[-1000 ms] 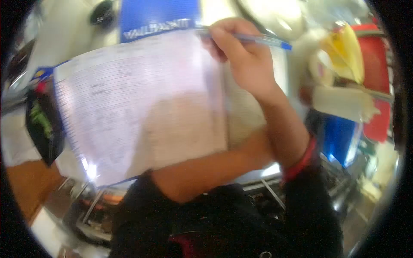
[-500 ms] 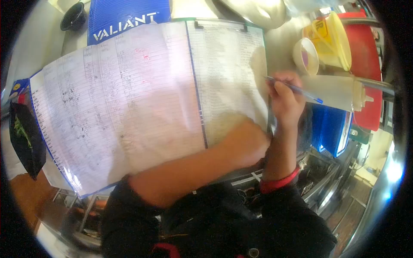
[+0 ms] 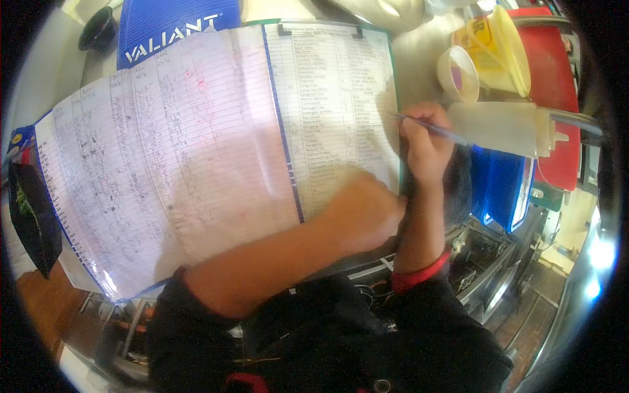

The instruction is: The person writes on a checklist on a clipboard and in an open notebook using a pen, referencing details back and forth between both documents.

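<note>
In the head view, the person's right hand (image 3: pixel 429 144) is closed around a pen (image 3: pixel 458 139), pinching it between thumb and fingers just beside the right edge of a printed list (image 3: pixel 327 98). The pen lies slantwise, with one end pointing left at the margin of the list; whether that end touches the paper cannot be told. The list lies flat on the desk (image 3: pixel 419 62), under a black clip (image 3: pixel 321 31) at its top. The left hand (image 3: pixel 373 203) is over the lower right part of the list, blurred, its fingers turned from view, so whether it grips anything cannot be told. To the left of the list spreads a large ruled sheet (image 3: pixel 151 164) with handwriting, some of it red, its blue right edge running along the list. Above the sheet is a blue box (image 3: pixel 170 33) marked VALIANT, with a black cup (image 3: pixel 98 29) to its left. Near the right hand are a squeeze bottle (image 3: pixel 495 124) and a white bowl (image 3: pixel 458 75), with a yellow tub (image 3: pixel 508 52) just beside the bowl and a red board (image 3: pixel 557 92) farther right.
</note>
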Demonstrator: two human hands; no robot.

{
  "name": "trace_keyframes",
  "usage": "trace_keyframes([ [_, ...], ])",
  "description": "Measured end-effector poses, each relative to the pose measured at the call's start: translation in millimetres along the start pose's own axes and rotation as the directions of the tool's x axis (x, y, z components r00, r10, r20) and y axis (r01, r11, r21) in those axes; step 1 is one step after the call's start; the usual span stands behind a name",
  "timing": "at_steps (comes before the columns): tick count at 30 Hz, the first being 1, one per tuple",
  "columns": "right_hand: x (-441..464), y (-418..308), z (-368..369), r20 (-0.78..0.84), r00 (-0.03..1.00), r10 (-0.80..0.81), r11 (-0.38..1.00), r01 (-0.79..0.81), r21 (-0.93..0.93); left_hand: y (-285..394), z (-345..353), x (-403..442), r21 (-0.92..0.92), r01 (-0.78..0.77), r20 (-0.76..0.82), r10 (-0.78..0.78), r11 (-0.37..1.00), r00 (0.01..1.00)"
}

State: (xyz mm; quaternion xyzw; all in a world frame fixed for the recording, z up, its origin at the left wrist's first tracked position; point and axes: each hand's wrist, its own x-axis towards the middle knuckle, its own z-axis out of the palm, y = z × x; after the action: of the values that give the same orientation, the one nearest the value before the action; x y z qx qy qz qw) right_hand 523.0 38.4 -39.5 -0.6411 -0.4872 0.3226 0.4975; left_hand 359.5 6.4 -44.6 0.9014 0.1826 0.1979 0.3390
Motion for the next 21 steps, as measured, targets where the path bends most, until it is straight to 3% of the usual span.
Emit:
trace_keyframes([
  [10,3.5,10.7,0.1,-0.049,0.987,-0.151,0.986,0.146,-0.084,-2.5,0.0,2.4,-0.062,0.010,0.008,-0.010,0.998,1.000],
  [21,3.4,10.4,-2.1,-0.056,0.992,-0.114,0.985,0.106,-0.135,-2.0,-1.1,3.2,-0.072,0.047,-0.005,-0.047,0.996,0.999],
])
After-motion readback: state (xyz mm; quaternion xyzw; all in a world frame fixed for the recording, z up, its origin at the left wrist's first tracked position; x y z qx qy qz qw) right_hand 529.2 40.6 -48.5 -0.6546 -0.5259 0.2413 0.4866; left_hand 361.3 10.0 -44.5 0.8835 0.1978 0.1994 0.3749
